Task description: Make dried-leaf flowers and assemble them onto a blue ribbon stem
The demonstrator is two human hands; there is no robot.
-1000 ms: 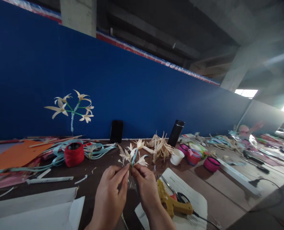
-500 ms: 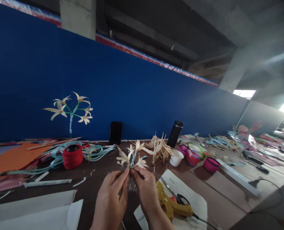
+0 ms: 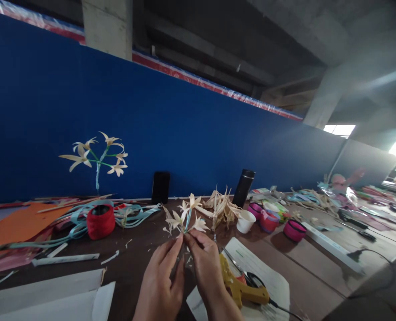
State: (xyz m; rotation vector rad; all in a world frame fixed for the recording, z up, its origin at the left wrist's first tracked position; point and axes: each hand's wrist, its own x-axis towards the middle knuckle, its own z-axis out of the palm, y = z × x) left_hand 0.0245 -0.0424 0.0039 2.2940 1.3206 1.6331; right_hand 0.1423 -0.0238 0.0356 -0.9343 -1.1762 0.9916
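My left hand (image 3: pixel 162 276) and my right hand (image 3: pixel 206 263) meet at the centre front. Their fingertips pinch the lower stem of a small spray of cream flowers (image 3: pixel 189 216) with a pale blue stem, the blooms rising above the fingers. Both hands are closed on it. Just right of my right hand lies a yellow glue gun (image 3: pixel 238 285), with black-handled scissors (image 3: pixel 253 280) beside it on a printed paper sheet (image 3: pixel 279 285). At the left, a finished-looking cream flower branch (image 3: pixel 98 171) stands upright before the blue partition.
On the brown table (image 3: pixel 134 263) are a red roll (image 3: pixel 100 223), blue strips, orange paper (image 3: pixel 27 223) and white sheets (image 3: pixel 51 296). Behind are a phone (image 3: pixel 161 187), dried husks (image 3: pixel 222 207), a black flask (image 3: pixel 244 187), a white cup (image 3: pixel 245 221) and a pink roll (image 3: pixel 294 230). A power strip (image 3: pixel 331 247) lies right.
My left hand has shifted slightly right and its lower fingers have spread a little from the right hand. The flower spray has moved slightly right, still held between both hands.
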